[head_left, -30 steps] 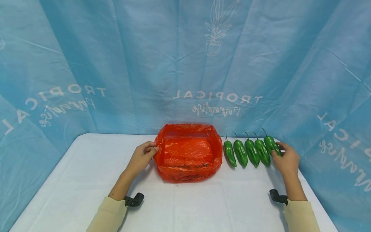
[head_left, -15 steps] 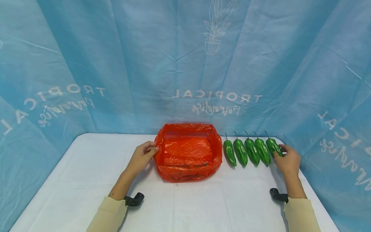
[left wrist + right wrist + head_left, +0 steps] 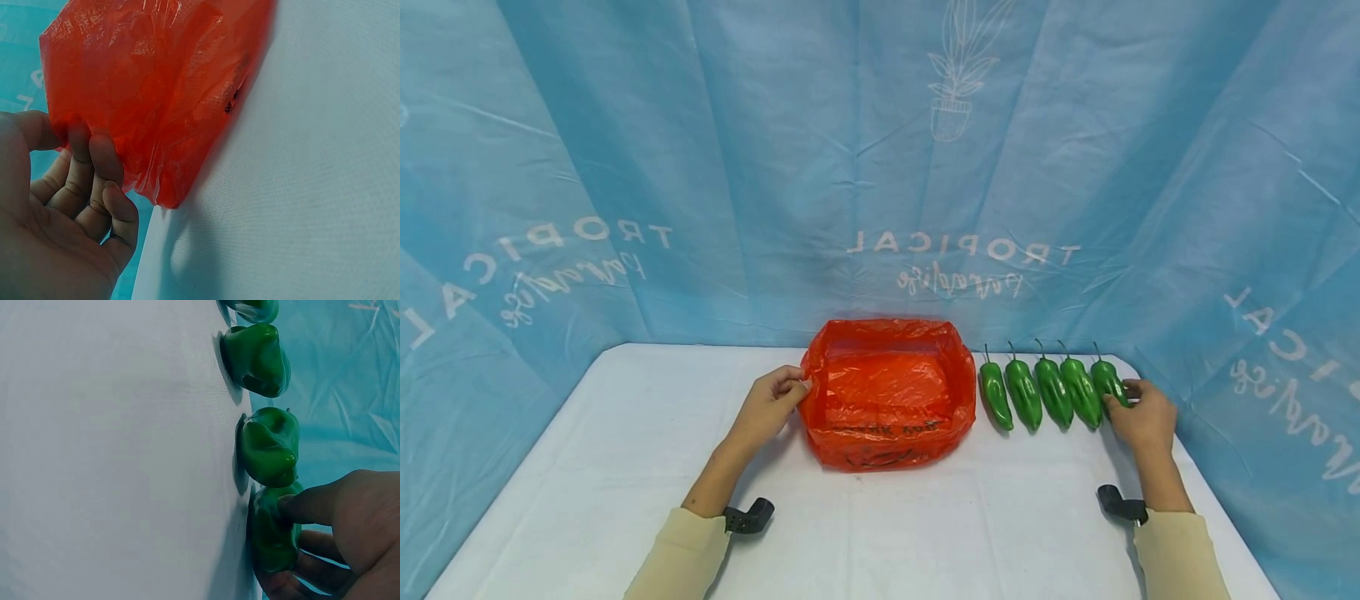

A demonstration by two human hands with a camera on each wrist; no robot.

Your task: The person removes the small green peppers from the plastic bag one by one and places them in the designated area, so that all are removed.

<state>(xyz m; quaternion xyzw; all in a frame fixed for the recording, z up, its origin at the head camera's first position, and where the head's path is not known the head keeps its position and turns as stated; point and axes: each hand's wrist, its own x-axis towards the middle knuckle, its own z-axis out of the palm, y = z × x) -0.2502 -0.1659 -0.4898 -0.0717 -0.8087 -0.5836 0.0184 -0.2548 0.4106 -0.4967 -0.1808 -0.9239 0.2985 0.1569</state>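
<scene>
A red plastic bag (image 3: 880, 454) stands with its mouth spread wide near the back of the table. My left hand (image 3: 767, 407) pinches its left rim between thumb and fingers; in the left wrist view the thin film (image 3: 150, 81) is caught at the fingertips. To the right of the bag several long green peppers lie side by side, stems toward the curtain. My right hand (image 3: 1146, 419) grips the lower end of the rightmost pepper (image 3: 1107, 377). The right wrist view shows the thumb on one side of this pepper (image 3: 273, 540) and fingers on the other.
The pepper nearest the bag (image 3: 995, 396) lies close to its right side. A white cloth (image 3: 925, 533) covers the table. Blue printed curtains (image 3: 775, 167) rise along the back and both sides. Each wrist wears a black camera (image 3: 750, 517).
My right hand has shifted the rightmost pepper a little to the right and turned it more in line with the others. The left hand and the bag have stayed put.
</scene>
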